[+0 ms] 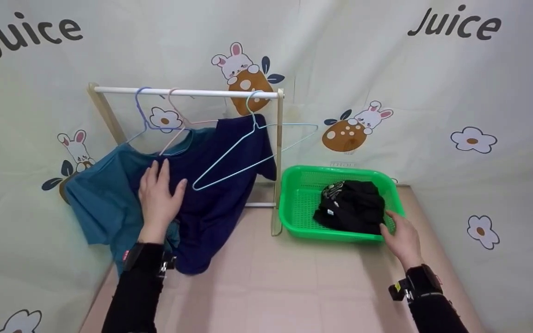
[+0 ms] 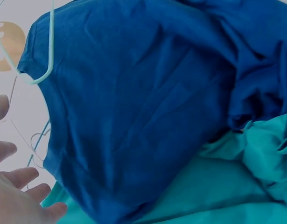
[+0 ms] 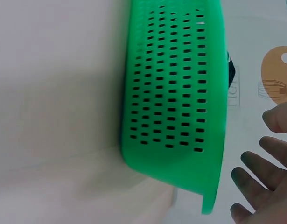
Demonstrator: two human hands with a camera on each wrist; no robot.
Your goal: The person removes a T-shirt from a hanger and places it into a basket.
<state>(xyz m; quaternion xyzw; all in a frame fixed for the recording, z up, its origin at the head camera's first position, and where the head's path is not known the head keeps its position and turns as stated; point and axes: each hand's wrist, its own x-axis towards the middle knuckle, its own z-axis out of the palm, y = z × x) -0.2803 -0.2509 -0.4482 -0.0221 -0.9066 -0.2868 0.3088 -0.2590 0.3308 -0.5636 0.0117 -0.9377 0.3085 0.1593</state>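
Observation:
My left hand [image 1: 159,199], fingers extended and thumb apart, is in front of the navy T-shirt [image 1: 220,199] on the rack. In the left wrist view the fingertips are beside the shirt's neckline. A teal T-shirt [image 1: 104,189] hangs to its left on a blue hanger [image 1: 141,106]; a pink hanger [image 1: 174,104] shows at the navy shirt's neck. A light blue hanger [image 1: 229,159] bears no garment. My right hand [image 1: 403,236] is over the front right rim of the green basket [image 1: 294,226], close to a crumpled black garment [image 1: 354,208]. Its fingers are spread in the right wrist view.
The rack has a white rail [image 1: 220,93] and wooden side posts [image 1: 277,185]. It stands just left of the basket, on a pale pink surface [image 1: 285,286]. Behind hangs a printed cloth [image 1: 350,55] with rabbits and flowers, which also closes in both sides.

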